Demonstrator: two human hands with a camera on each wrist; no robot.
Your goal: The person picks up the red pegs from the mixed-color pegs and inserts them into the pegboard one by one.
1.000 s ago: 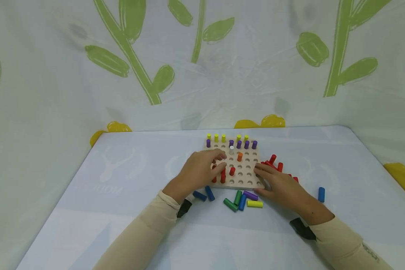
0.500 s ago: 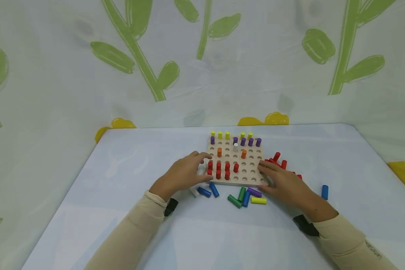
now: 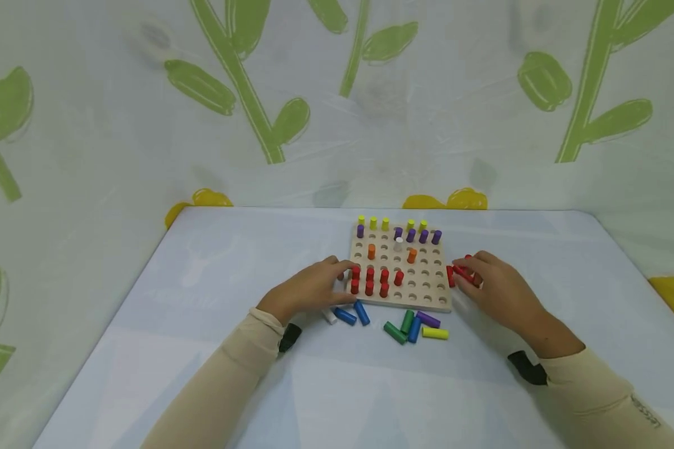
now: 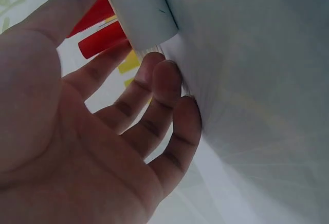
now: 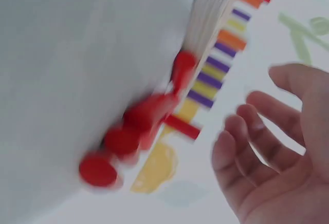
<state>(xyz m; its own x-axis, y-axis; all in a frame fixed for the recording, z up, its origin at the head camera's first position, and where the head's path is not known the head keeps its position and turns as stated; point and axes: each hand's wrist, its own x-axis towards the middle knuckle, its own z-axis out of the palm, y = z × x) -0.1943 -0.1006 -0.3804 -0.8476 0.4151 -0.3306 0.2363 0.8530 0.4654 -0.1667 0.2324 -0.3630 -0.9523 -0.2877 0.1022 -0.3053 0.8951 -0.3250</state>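
A wooden pegboard lies on the table with coloured pegs standing in some of its holes. Red pegs stand in its two front left rows. My left hand is at the board's left edge, thumb near the front corner and fingers loosely bent; whether it presses the board is hard to tell. Close to that hand in the left wrist view lies a white peg. My right hand hovers at loose red pegs right of the board. In the right wrist view its fingers are apart from those pegs.
In front of the board lie loose pegs: blue, green, purple and yellow. Yellow pegs and purple pegs stand in the back rows. A patterned cloth hangs behind the table.
My left hand has drawn back from over the board to its left edge, uncovering red pegs and an orange one. My right hand has left the board's right edge for the loose red pegs.
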